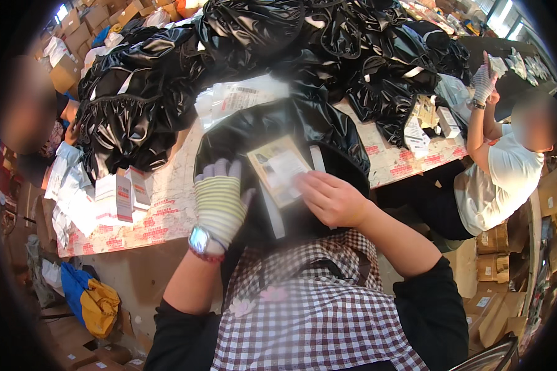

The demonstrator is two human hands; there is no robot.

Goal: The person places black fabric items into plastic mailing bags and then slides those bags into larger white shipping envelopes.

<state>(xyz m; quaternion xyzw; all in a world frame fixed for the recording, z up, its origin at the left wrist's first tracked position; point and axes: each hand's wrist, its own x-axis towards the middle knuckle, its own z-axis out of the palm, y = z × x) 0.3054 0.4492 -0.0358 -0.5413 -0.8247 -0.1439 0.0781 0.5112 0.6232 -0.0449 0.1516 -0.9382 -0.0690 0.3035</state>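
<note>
A glossy black cover with an elastic-looking edge point(283, 113) lies in front of me, partly over the table edge and my lap. On it sits a beige printed card point(260, 160) with a white slip or label point(285, 167) on its face; this area is hazy. My right hand point(332, 197), bare, pinches the right side of the card with bent fingers. My left hand point(218, 199), in a yellow-and-white striped glove, rests back up on the cover, thumb apart from the fingers. White straps point(271, 213) show on the cover beside the card.
Printed plastic mailer bags point(241, 97) lie beyond the cover. Black covers point(255, 23) are heaped across the table point(162, 218). White boxes point(113, 197) and bags stand left. One person point(501, 176) sits at right, hands raised; another person's arm point(69, 113) reaches in at left.
</note>
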